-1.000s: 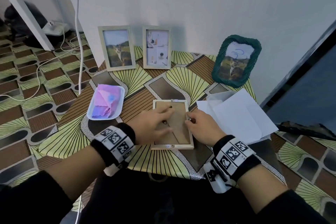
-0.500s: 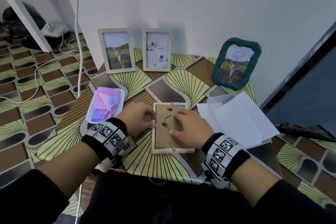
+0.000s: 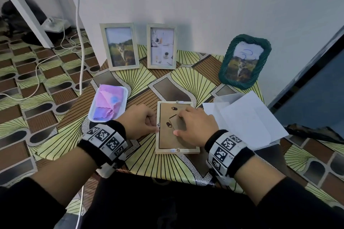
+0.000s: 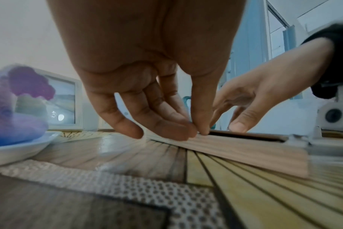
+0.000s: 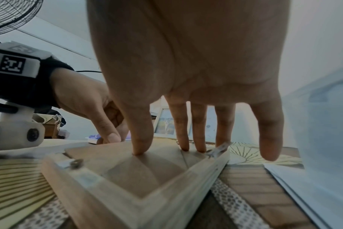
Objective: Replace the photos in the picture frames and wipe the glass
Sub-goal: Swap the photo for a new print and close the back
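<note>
The patterned table (image 3: 141, 78) is bearing a face-down picture frame (image 3: 176, 150) near its near edge (brown backing upward). Its backing is being pressed by the straight, spread fingers of the right hand (image 3: 195, 128), while a small clip on its left rail is being pinched by the left hand (image 3: 138, 123).

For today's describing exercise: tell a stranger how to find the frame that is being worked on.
Start at the patterned table against the white wall. Three frames stand upright along the wall; nearer the person, one wooden frame lies flat, face down, between both hands. Unlike the others, it shows a brown backing board instead of a picture.
</note>
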The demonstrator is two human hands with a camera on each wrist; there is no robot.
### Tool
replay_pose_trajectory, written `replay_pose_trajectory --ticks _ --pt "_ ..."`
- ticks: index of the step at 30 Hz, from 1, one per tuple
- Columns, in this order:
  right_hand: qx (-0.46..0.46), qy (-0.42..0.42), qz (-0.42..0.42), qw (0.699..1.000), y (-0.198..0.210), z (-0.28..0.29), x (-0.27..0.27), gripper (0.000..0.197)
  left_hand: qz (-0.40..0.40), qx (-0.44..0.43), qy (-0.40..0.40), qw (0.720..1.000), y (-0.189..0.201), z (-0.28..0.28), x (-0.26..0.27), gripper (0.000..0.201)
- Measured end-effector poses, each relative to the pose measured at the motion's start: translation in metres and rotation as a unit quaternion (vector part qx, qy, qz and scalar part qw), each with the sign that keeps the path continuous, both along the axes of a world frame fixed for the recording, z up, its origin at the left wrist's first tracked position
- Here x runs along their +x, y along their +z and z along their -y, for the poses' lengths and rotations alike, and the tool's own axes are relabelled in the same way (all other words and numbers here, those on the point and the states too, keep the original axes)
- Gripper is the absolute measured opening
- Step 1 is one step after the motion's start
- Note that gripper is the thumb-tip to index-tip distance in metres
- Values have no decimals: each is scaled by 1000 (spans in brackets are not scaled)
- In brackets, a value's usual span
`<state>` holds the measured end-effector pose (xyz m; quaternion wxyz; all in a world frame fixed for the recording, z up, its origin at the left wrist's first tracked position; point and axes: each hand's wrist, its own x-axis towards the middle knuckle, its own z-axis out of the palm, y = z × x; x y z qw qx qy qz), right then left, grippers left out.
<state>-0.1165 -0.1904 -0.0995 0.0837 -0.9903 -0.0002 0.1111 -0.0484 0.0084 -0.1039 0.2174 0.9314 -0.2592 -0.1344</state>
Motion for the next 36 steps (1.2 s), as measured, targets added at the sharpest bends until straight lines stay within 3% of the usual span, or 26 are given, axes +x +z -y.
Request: replay_pose_trajectory --ticks 7,17,24,30,36 --pt "-16 -6 -5 1000 1 -6 0 53 54 20 -12 998 2 0 -7 11" --pt "22 -51 -10 998 7 -9 3 41 -135 -62 26 989 7 0 14 4" --pt "116 -98 -45 987 9 -2 12 52 -145 -128 83 978 -1 -2 10 4" --pt "144 -77 27 986 15 -1 5 57 -137 -137 92 977 -6 -3 9 7" --pt "102 -82 81 988 21 -1 -1 36 -120 -128 89 981 -6 -4 7 8"
